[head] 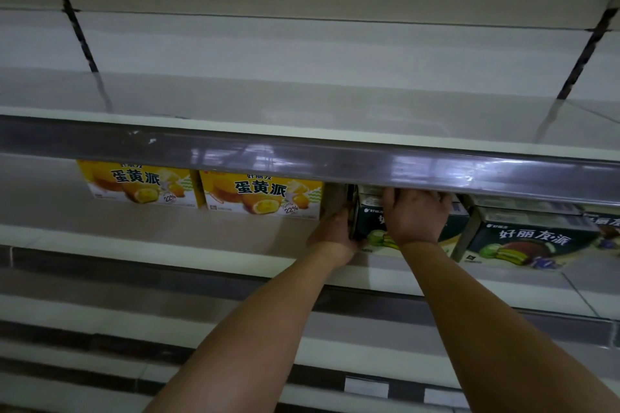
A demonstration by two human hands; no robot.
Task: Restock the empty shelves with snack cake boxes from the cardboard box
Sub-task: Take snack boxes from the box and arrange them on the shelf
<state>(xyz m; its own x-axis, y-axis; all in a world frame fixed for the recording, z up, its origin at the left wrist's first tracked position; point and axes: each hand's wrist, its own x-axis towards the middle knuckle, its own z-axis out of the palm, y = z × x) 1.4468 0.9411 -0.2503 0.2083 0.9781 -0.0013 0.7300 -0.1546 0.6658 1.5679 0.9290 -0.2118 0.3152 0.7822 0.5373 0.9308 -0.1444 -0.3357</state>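
Both hands hold 1 dark green snack cake box (pixel 370 223) on the shelf (pixel 167 238): left hand (pixel 337 231) curled around its left edge, right hand (pixel 414 216) seemingly clamped over its top, fingertips hidden.

upper shelf lip (pixel 335 157) overhanging, bare shelf (pixel 50 208) leftward

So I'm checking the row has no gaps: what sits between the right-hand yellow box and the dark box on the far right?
In the head view, one dark green box stands there, gripped by the left hand and right hand.
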